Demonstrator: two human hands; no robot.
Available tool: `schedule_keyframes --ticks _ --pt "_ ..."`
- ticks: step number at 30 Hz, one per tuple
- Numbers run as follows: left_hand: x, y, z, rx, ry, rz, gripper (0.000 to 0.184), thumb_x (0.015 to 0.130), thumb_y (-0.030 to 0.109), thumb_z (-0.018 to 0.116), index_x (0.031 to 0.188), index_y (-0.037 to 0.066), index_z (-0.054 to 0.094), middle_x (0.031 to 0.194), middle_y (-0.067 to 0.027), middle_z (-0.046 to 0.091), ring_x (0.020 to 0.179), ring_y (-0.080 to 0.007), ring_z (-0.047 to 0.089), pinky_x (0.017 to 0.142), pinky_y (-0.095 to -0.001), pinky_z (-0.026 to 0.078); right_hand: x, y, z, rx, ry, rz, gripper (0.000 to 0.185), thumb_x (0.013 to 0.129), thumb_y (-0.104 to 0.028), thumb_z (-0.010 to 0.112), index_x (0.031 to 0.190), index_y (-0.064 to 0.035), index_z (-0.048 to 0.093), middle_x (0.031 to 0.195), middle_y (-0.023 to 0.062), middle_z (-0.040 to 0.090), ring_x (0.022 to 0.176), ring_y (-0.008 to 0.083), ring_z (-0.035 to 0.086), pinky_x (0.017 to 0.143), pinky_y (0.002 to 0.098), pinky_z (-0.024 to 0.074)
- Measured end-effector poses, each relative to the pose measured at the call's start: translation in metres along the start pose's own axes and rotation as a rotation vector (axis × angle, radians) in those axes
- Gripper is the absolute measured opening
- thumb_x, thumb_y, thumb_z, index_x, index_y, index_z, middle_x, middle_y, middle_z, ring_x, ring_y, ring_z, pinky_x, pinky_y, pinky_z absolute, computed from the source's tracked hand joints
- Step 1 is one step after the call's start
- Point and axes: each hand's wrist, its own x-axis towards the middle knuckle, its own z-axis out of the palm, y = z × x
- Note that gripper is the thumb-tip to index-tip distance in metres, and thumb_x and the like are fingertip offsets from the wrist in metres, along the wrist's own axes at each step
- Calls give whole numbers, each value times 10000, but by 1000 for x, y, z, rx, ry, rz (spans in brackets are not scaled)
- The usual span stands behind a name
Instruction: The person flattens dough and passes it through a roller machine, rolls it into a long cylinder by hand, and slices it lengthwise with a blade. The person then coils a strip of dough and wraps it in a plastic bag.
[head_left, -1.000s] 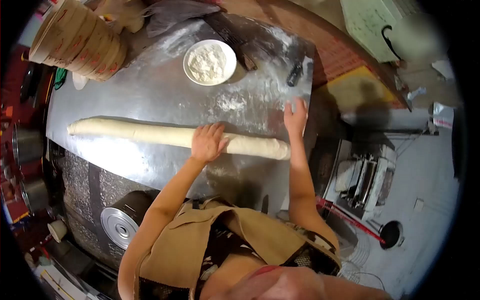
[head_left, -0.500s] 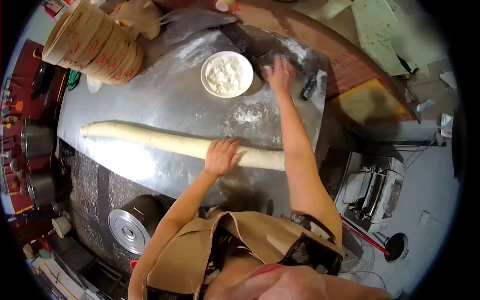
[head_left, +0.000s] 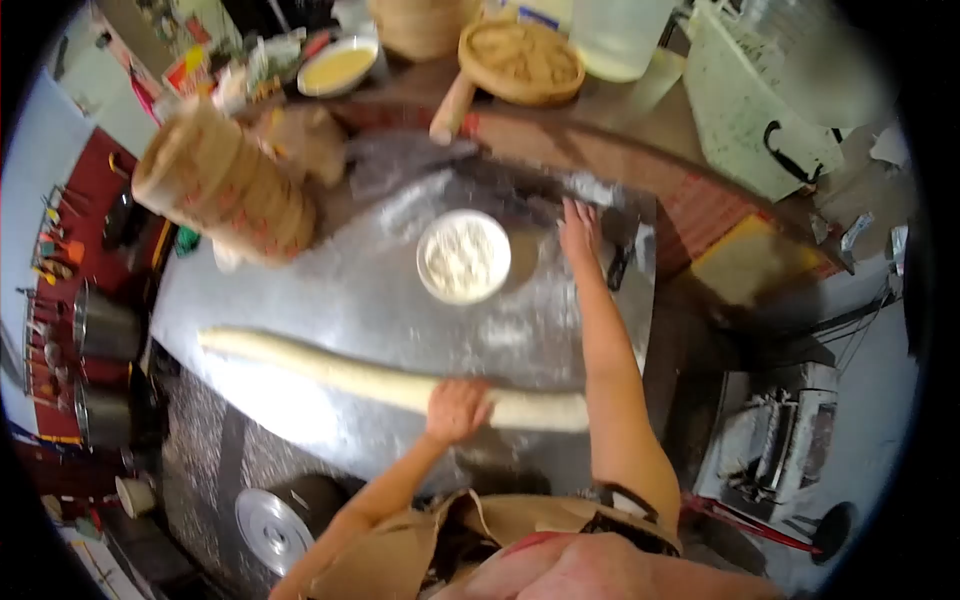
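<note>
A long pale dough roll [head_left: 350, 374] lies across the metal table. My left hand [head_left: 459, 409] rests over it right of its middle, fingers curved round the top. Stretched toward the table's far right corner, my right hand [head_left: 579, 232] has its fingers extended, nothing visible in them. It is beside a dark patch at the back edge, too blurred to identify. A short black handle-like object [head_left: 619, 268] lies just right of that hand. Left of the hand stands a white bowl [head_left: 427, 272] of flour. My right forearm passes over the roll's right end.
Stacked bamboo steamers [head_left: 225, 190] stand at the back left, beside a crumpled plastic bag [head_left: 400, 160]. A rolling pin [head_left: 453, 108] and a round wooden piece [head_left: 522, 62] are on the shelf behind. A lidded pot [head_left: 272, 530] stands below the front edge; a roller machine [head_left: 775, 440] is at right.
The view has tilted up, showing more of the back shelf. My right hand has moved slightly farther out, past the bowl. My left hand stays on the dough roll.
</note>
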Motion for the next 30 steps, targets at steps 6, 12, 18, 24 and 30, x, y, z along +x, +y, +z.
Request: schedule_keyframes --ticks 6,12,18,24,30 --pt "10 5 -7 30 43 79 324 849 310 589 1080 88 639 1046 -62 644 904 -246 594 821 -389 433 -51 55 -17 -200 159 653 664 733 -166 748 1319 -82 448 1345 193 468 1235 397 435 1036 445 344" --pt "7 4 -4 45 37 82 329 856 304 583 1090 79 634 1034 -69 640 911 -245 593 817 -389 429 -66 92 -27 349 -98 960 400 728 -159 694 1063 33 590 1023 226 652 924 353 633 813 397 491" --pt "4 -5 -13 1 4 113 384 847 321 608 1143 76 611 1099 -98 624 972 -254 588 835 -405 427 -134 28 -103 593 438 558 292 764 -81 627 1026 29 562 764 87 616 661 209 585 624 344 487" --pt "-57 -112 -31 154 97 27 509 839 417 591 1206 64 590 1192 -143 605 1116 -318 541 1008 -503 360 -197 -86 -185 1176 220 710 204 856 -62 556 1048 -12 511 581 28 470 451 116 456 422 273 387" --pt "-121 -266 -124 309 246 -641 438 942 377 462 1339 200 515 1481 -106 364 1408 -295 272 1149 -550 121 -224 -253 -203 1000 4 725 224 973 -217 524 942 3 552 535 13 447 440 111 436 421 284 371"
